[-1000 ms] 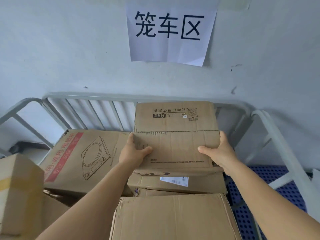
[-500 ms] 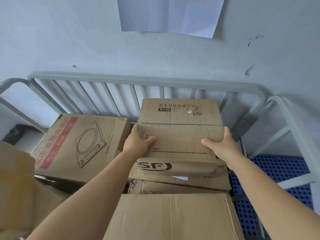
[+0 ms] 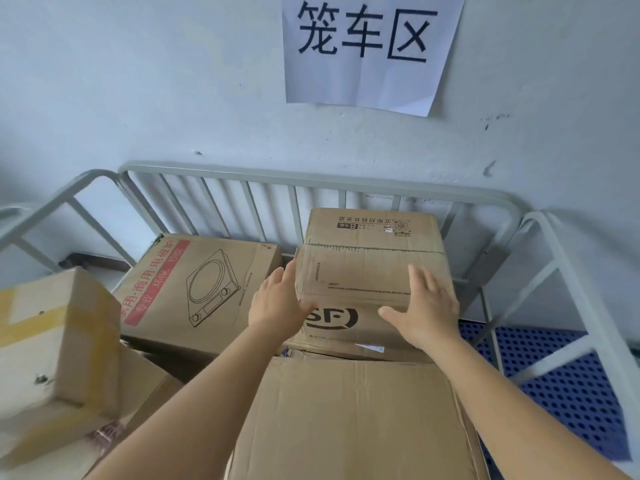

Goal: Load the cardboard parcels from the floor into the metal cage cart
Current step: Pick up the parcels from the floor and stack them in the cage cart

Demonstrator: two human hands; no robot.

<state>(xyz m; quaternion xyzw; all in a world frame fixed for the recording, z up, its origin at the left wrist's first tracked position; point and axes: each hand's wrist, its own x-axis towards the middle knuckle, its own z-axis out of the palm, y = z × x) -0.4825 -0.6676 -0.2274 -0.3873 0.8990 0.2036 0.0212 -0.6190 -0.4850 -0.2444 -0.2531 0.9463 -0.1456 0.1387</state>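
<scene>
I see the SF-marked parcel point(image 3: 374, 271) sitting on top of the stacked cartons at the back of the metal cage cart point(image 3: 311, 178), close to its rear rail. My left hand point(image 3: 277, 306) lies flat against the parcel's left side with straight fingers, and my right hand point(image 3: 426, 303) rests spread open on its top and front right edge, neither one curled round it. Beside it to the left lies the induction-cooker box point(image 3: 197, 289), a large plain carton point(image 3: 349, 420) sits nearest me, and a paper sign point(image 3: 370, 50) hangs on the wall above.

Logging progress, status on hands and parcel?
Both hands open, flat against brown SF-logo cardboard parcel. Parcel stacked inside grey metal cage cart. Nothing blocking.
</scene>
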